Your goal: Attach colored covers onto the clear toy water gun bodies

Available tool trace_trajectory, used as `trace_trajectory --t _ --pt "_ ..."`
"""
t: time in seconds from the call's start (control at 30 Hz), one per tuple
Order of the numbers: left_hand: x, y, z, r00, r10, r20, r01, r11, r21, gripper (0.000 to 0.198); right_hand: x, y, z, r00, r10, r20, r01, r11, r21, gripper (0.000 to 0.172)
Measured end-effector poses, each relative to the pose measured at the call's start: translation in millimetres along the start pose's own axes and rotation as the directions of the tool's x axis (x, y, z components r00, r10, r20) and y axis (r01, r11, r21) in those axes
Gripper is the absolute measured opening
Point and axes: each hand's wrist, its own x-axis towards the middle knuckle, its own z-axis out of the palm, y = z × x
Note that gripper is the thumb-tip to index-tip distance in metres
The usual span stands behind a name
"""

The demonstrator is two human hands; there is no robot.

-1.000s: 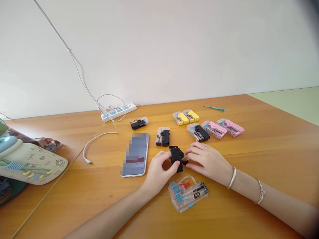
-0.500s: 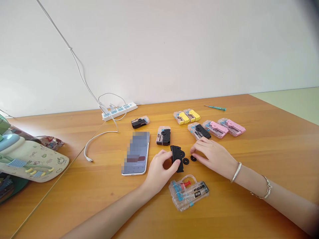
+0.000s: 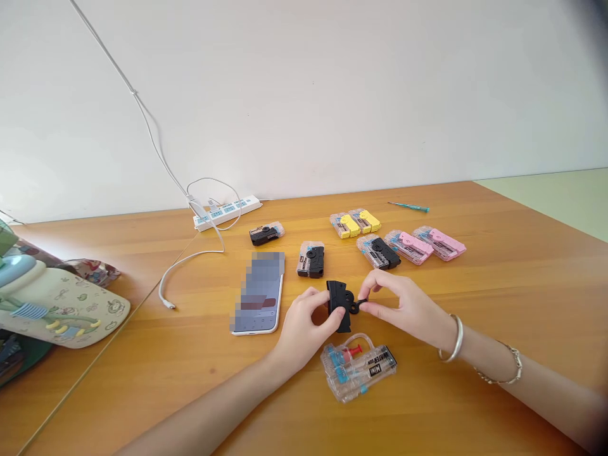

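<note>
My left hand (image 3: 304,326) grips a black plastic toy gun shell (image 3: 338,305), which stands on edge just above the wooden table (image 3: 190,380). My right hand (image 3: 401,307) pinches a small black ring (image 3: 354,308) between finger and thumb, right at the side of the shell. Whether a second ring is in those fingers cannot be seen. Just below both hands lies a clear blister pack marked MINI WATER GUN (image 3: 358,373), with blue and red parts inside. A silver bangle (image 3: 453,339) and a thin bracelet (image 3: 503,367) circle my right arm.
Several clear packs with black, yellow or pink toy parts (image 3: 408,247) lie beyond my hands. A pixelated phone (image 3: 259,294) lies to the left. Further back are a white power strip (image 3: 227,213), a white cable (image 3: 190,269) and a teal screwdriver (image 3: 408,206).
My right hand has moved left and lifted its fingers into a pinch at the shell. The two small black rings lying apart on the table are no longer seen there.
</note>
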Motion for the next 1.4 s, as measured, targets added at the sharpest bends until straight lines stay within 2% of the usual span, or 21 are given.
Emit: trace_trajectory --t 0.17,0.3,0.47,0.67,0.87,1.03,1.1,1.23,1.4 --pt "-3 3 2.0 0.997 0.078 0.015 -0.078 0.996 0.048 0.016 -5 -10 15 0.993 0.084 -0.086 -0.064 0.974 0.217 0.008" --pt "-3 3 3.5 0.992 0.121 0.025 -0.122 0.991 0.061 0.015 -7 -12 22 0.988 0.117 -0.104 -0.084 0.958 0.275 0.007" --pt "-3 2 2.6 0.99 0.142 0.002 -0.141 0.986 0.086 0.015 -7 -12 23 0.983 0.138 -0.12 -0.103 0.959 0.263 0.01" --pt "-5 3 1.0 0.988 0.154 -0.03 -0.15 0.982 0.118 0.022 -8 -14 22 0.992 0.12 -0.031 -0.113 0.977 0.182 0.011" --pt "-5 3 2.6 0.983 0.176 -0.047 -0.164 0.969 0.184 0.027 -9 -15 26 0.989 0.137 -0.062 -0.12 0.967 0.225 0.015" --pt "-5 2 4.2 0.963 0.242 -0.118 -0.202 0.939 0.278 0.014 -11 -13 27 0.977 0.173 -0.125 -0.142 0.965 0.22 0.003" --pt "-5 1 4.7 0.956 0.27 -0.119 -0.225 0.927 0.299 0.023 -11 -11 26 0.972 0.158 -0.171 -0.125 0.973 0.192 0.004" --pt "-6 -3 3.9 0.977 0.208 -0.051 -0.197 0.967 0.161 0.037 -12 -8 24 0.971 0.029 -0.236 0.0 0.993 0.121 0.008" --pt "-5 -4 0.3 0.99 0.138 -0.013 -0.138 0.983 -0.119 0.032 -9 -2 23 0.968 -0.106 -0.229 0.113 0.994 0.016 0.018"
